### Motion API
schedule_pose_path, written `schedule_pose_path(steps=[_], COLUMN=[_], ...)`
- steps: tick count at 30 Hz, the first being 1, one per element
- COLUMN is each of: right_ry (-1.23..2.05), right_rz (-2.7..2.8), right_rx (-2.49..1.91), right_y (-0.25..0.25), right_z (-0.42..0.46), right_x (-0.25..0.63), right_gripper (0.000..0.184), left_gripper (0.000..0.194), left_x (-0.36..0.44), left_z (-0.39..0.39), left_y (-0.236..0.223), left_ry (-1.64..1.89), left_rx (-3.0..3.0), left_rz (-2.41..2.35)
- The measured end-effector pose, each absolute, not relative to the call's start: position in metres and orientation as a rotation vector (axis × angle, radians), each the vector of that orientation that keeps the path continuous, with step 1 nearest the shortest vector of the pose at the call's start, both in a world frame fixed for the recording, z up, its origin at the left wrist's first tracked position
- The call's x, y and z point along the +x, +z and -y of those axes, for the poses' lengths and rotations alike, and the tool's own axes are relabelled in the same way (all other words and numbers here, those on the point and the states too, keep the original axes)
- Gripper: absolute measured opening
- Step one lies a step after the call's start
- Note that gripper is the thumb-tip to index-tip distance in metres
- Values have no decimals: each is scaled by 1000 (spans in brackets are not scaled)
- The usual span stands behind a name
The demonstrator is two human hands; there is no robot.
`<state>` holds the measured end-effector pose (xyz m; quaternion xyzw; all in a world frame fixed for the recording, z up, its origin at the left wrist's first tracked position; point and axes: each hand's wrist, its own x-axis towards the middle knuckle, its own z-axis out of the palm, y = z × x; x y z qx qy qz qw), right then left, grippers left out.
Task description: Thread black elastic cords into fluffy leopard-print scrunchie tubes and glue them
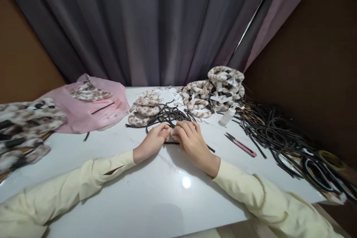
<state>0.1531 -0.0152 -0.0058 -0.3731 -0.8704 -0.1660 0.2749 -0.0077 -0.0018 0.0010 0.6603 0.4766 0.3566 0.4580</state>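
My left hand (153, 142) and my right hand (190, 142) meet at the middle of the white table (156, 200), fingers curled together over a small pale piece and a dark band (170, 140) pressed between them. Just behind my hands lies a tangle of black headbands (167, 114). Furry leopard-print covers (145, 108) lie beside that tangle. Both arms wear cream sleeves.
A stack of finished furry headbands (214, 89) stands at the back right. A small white bottle (227, 116) and pink-handled snips (241, 145) lie to the right. More black bands (279, 134) pile at the right edge. A pink bag (89, 111) and fur strips (25, 130) sit left.
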Motion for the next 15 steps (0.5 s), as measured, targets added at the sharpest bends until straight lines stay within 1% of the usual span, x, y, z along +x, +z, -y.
schedule_pose_path(steps=[3,6,8,12,13,15], right_ry=[-457,-249,-4,710,847,1017], right_rz=[2366,2332,2249,2057,1986,1826], right_rx=[-877,-953,-1044,-1136,-1131,-1127], right_y=[-3,-4,-4,-2,-1,1], right_z=[21,26,27,23,21,18], right_x=[154,152,150,143,142,140], right_gripper=[27,28,30,39,42,42], left_gripper=[26,28,27,26,26,27], left_x=[-8,-11,-13,-13,-12,-8], left_z=[-1,-3,-6,-12,-12,-13], left_y=[8,12,15,22,24,26], left_ry=[868,888,898,934,946,985], left_rx=[1304,1092,1004,984,1007,1117], left_rz=[-1122,-1035,-1010,-1025,-1031,-1056])
